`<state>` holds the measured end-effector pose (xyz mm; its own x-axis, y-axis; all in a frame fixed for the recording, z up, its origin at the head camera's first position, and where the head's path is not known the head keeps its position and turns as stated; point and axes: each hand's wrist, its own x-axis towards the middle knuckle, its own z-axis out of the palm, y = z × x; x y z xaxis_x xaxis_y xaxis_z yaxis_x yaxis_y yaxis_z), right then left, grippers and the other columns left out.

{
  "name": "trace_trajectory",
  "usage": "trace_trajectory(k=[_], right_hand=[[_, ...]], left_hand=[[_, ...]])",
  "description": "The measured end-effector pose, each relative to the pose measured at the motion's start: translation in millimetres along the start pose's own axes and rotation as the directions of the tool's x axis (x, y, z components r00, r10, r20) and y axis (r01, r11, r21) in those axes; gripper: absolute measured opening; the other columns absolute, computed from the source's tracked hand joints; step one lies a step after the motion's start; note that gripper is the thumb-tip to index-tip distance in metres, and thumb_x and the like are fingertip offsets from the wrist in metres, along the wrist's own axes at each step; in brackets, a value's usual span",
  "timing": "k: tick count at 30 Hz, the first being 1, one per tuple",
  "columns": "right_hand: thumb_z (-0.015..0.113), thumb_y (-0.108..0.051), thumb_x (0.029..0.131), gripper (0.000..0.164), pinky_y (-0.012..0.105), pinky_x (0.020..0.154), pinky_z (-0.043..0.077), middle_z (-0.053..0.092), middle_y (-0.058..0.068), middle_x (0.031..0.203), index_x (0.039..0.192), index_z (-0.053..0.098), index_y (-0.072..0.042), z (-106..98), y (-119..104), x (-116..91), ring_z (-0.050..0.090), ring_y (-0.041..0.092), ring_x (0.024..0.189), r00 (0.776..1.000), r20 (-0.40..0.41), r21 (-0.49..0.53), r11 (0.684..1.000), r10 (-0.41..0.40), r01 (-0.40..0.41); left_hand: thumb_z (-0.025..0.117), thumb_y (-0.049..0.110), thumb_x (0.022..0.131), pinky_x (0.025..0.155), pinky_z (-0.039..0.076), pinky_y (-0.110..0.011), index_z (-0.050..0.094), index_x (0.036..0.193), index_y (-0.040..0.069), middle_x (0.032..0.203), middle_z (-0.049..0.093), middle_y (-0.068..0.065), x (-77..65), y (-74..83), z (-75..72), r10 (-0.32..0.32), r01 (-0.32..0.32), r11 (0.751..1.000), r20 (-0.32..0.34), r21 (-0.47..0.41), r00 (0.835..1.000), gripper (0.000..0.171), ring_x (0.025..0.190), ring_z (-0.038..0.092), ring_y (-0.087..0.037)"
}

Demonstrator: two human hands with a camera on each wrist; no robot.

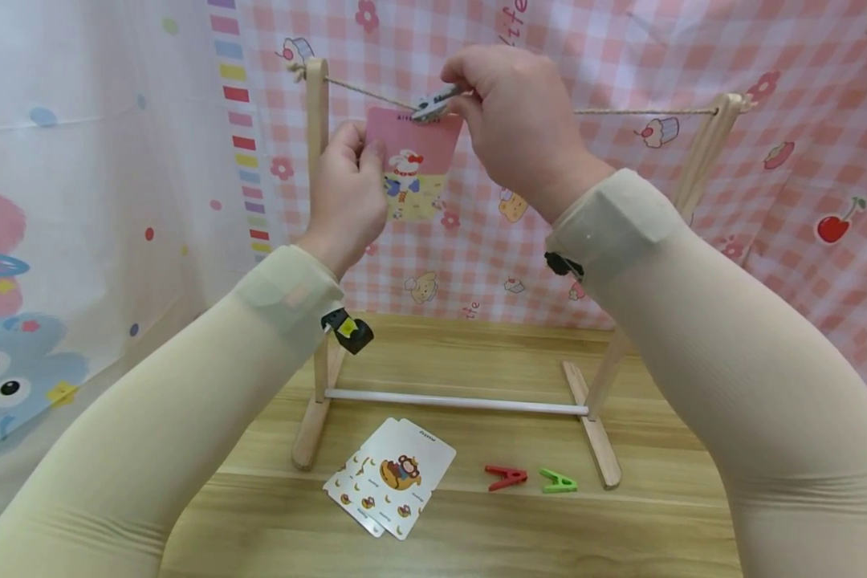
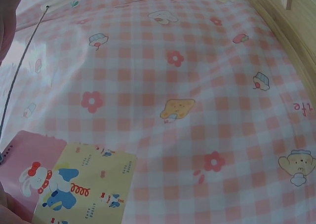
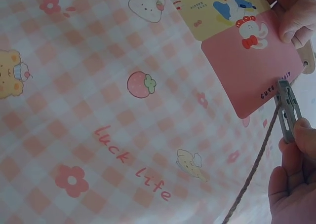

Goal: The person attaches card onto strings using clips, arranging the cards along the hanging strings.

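A pink and yellow card with a rabbit picture hangs at the rope, its top edge by the cord. My left hand pinches the card's left edge between thumb and fingers. In my right hand, thumb and fingers pinch a grey clothespin. The clothespin's tip lies over the card's top edge at the rope, beside the printed letters. In the left wrist view the card shows at the lower left, and only a bit of the left hand appears there.
The rope is strung between two wooden posts of a stand with a white crossbar. On the wooden table lie overlapping monkey cards, a red clothespin and a green clothespin. A pink checked cloth hangs behind.
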<state>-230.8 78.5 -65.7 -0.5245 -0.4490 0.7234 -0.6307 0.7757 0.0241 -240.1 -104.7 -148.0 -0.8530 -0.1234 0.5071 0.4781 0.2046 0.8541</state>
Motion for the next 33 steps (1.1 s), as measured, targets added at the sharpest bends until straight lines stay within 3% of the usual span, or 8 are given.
trace_trajectory(k=[13, 33], right_hand=[[0.057, -0.015, 0.109, 0.028, 0.039, 0.105, 0.053, 0.073, 0.013, 0.129, 0.132, 0.067, -0.002, -2.2, -2.5, 8.1, 0.068, 0.028, 0.119, 0.998, 0.055, -0.031, 0.999, -0.018, 0.02], [0.057, -0.017, 0.109, 0.034, 0.041, 0.116, 0.046, 0.069, 0.017, 0.135, 0.139, 0.061, -0.001, -1.6, -2.7, 6.3, 0.06, 0.032, 0.132, 0.992, 0.114, -0.029, 0.998, -0.057, 0.06]], left_hand=[[0.037, 0.026, 0.115, 0.091, 0.053, -0.03, 0.055, 0.123, 0.011, 0.117, 0.06, 0.001, 0.7, -3.0, 2.1, 0.007, -0.007, 1.0, -0.013, -0.005, 1.0, 0.024, 0.105, 0.06, -0.014], [0.039, 0.023, 0.115, 0.102, 0.055, -0.028, 0.057, 0.124, 0.01, 0.126, 0.061, -0.001, 0.5, -7.5, 3.7, 0.047, -0.047, 0.999, -0.022, 0.008, 0.999, 0.024, 0.116, 0.062, -0.012]])
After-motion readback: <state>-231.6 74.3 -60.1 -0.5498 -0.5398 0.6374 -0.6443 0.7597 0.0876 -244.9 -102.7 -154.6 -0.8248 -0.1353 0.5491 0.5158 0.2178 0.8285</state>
